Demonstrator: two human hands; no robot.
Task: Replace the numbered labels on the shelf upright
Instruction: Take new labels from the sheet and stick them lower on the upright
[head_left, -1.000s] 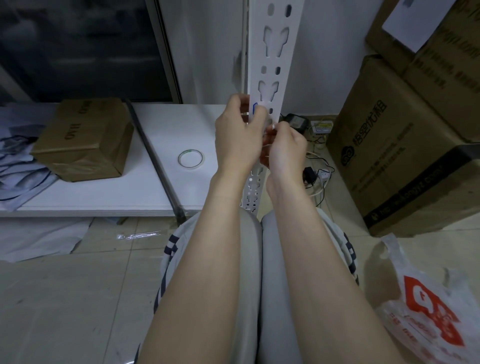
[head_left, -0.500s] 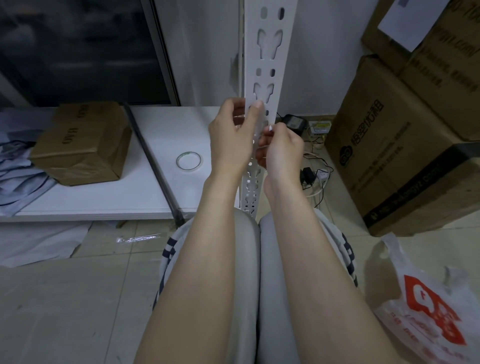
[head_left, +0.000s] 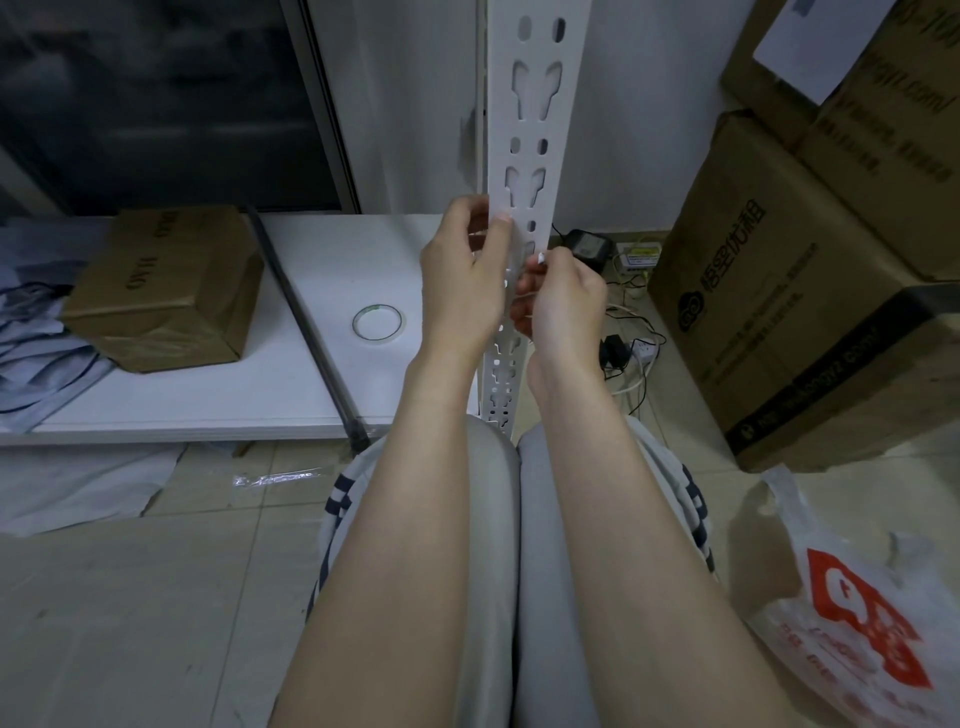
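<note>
The white shelf upright (head_left: 525, 171) stands straight between the two hands, with rows of slots along it. The grip of the left hand (head_left: 464, 283) is curled around the left edge of the upright, with one fingertip pressed flat on its front face. The right hand (head_left: 563, 299) is just to the right and a little lower; its grip is pinched closed on something small at the upright, too hidden to tell what. A label is not clearly visible. Left of the left hand, a tape roll (head_left: 377, 323) lies on a white board (head_left: 208, 395).
</note>
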